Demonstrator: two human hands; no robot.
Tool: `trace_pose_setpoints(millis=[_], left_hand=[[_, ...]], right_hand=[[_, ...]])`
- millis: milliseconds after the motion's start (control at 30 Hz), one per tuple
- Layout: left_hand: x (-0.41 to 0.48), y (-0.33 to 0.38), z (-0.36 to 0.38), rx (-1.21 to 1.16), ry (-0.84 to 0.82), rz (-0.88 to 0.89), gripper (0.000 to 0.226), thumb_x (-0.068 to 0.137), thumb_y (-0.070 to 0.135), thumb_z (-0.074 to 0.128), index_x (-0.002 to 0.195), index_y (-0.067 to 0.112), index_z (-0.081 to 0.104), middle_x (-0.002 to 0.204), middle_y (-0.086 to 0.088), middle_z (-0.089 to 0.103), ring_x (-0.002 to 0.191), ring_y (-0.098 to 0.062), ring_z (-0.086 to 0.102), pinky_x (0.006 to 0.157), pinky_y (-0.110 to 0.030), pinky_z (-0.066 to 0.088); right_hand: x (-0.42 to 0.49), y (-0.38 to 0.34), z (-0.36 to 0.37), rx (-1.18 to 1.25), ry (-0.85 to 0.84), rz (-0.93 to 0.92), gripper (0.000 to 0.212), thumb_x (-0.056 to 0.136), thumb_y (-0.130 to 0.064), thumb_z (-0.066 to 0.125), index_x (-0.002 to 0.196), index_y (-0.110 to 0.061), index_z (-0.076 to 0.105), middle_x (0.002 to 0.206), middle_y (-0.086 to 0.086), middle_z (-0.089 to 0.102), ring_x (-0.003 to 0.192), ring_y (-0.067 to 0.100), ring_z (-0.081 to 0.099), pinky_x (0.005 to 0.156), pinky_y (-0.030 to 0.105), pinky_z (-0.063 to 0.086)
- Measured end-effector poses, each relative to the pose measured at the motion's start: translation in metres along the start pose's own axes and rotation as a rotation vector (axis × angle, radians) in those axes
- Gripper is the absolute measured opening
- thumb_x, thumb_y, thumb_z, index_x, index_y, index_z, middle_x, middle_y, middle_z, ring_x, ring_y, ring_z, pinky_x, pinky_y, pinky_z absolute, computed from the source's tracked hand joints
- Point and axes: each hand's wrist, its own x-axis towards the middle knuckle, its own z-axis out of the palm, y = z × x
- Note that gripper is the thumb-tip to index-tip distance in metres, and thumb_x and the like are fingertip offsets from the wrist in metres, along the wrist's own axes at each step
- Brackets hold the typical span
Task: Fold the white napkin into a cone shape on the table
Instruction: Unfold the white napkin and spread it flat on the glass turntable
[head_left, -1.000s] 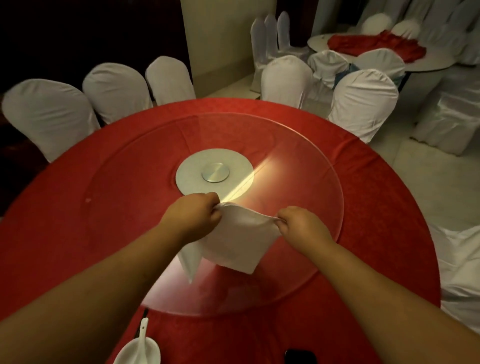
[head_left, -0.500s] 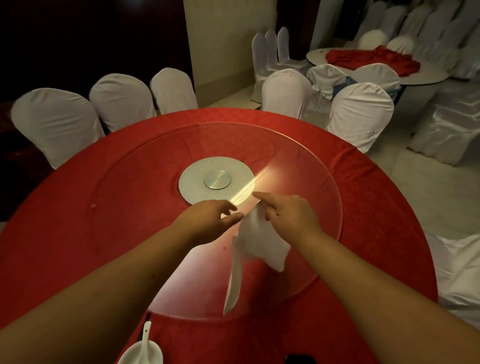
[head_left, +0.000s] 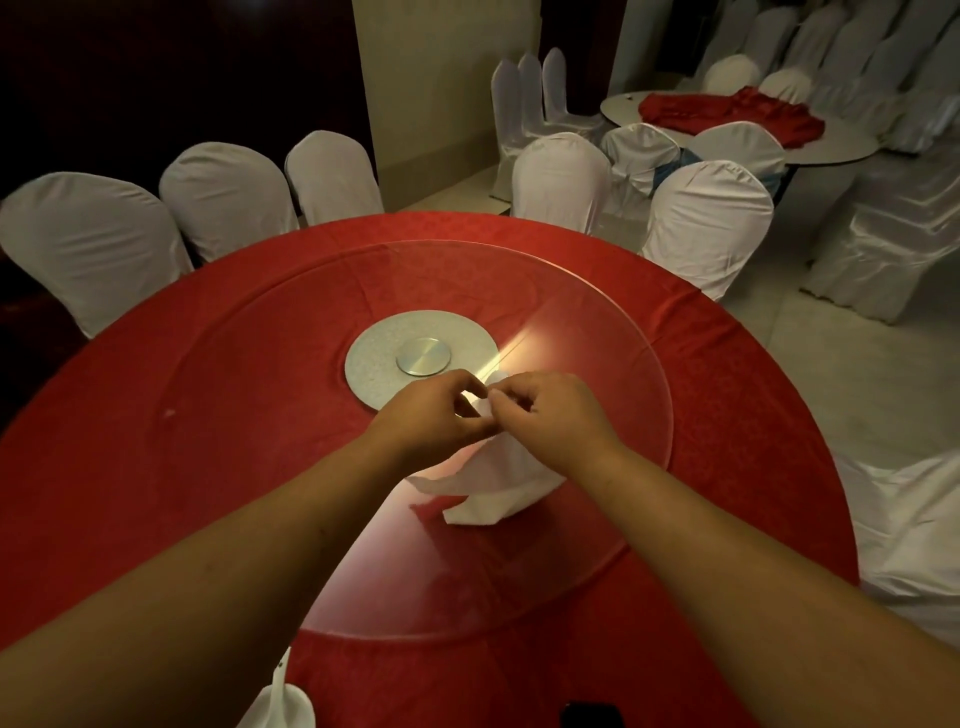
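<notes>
Head view: I'm pinching the napkin's (head_left: 493, 483) top with my left hand (head_left: 434, 421) and right hand (head_left: 550, 415), judging it light, limp, best held by its corner.

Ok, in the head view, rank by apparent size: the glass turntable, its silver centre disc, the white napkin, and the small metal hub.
1. glass turntable
2. silver centre disc and white napkin: look alike, and the hands hide part of the napkin, so unranked
3. small metal hub

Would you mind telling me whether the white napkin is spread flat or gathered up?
Gathered up: both hands, left hand and right hand, pinch the white napkin at its top; its bunched lower part rests on the glass turntable.
</notes>
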Motion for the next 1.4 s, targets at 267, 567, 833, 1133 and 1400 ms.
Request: trace_pose_setpoints(millis=[267, 567, 833, 1133, 1400], left_hand=[[0.013, 0.014, -0.008, 0.109, 0.07, 0.217, 0.067, 0.077, 0.049, 0.082, 0.136, 0.031, 0.056, 0.132, 0.01, 0.063, 0.119, -0.012, 0.059, 0.09, -0.03, 0.049], [0.021, 0.036, -0.03, 0.121, 0.14, 0.167, 0.028, 0.09, 0.02, 0.062, 0.072, 0.031, 0.043, 0.071, 0.006, 0.055, 0.064, -0.012, 0.051, 0.054, -0.031, 0.033], [0.023, 0.025, -0.062, -0.031, 0.207, 0.091, 0.019, 0.089, 0.012, 0.057, 0.074, 0.018, 0.047, 0.068, 0.0, 0.053, 0.059, -0.014, 0.045, 0.056, -0.034, 0.036], [0.027, 0.012, -0.095, -0.316, 0.283, -0.075, 0.032, 0.082, -0.004, 0.056, 0.081, 0.027, 0.06, 0.082, 0.001, 0.063, 0.068, -0.014, 0.056, 0.048, -0.022, 0.044], [0.025, -0.003, -0.107, 0.028, -0.006, -0.172, 0.027, 0.093, 0.012, 0.059, 0.099, 0.038, 0.064, 0.104, 0.003, 0.064, 0.085, -0.013, 0.062, 0.058, -0.027, 0.047]], right_hand=[[0.009, -0.006, -0.005, 0.081, -0.035, 0.008, 0.028, 0.09, -0.018, 0.053, 0.109, -0.039, 0.053, 0.081, -0.014, 0.062, 0.066, 0.002, 0.059, 0.057, 0.023, 0.044], [0.008, 0.008, -0.007, -0.176, -0.016, 0.19, 0.015, 0.08, -0.006, 0.05, 0.08, -0.021, 0.051, 0.08, -0.003, 0.054, 0.072, 0.024, 0.055, 0.052, 0.027, 0.029], [0.007, 0.031, -0.02, -0.238, 0.079, 0.331, 0.022, 0.078, -0.013, 0.053, 0.062, -0.02, 0.04, 0.061, -0.003, 0.047, 0.057, 0.021, 0.045, 0.045, 0.028, 0.018], [0.005, 0.042, 0.001, -0.166, -0.126, 0.361, 0.015, 0.082, -0.023, 0.057, 0.096, -0.024, 0.053, 0.081, -0.008, 0.055, 0.073, 0.019, 0.056, 0.054, 0.028, 0.033], [0.022, 0.027, -0.018, -0.115, -0.034, 0.144, 0.02, 0.098, -0.017, 0.046, 0.086, -0.028, 0.057, 0.081, -0.004, 0.06, 0.076, 0.02, 0.058, 0.057, 0.028, 0.037]])
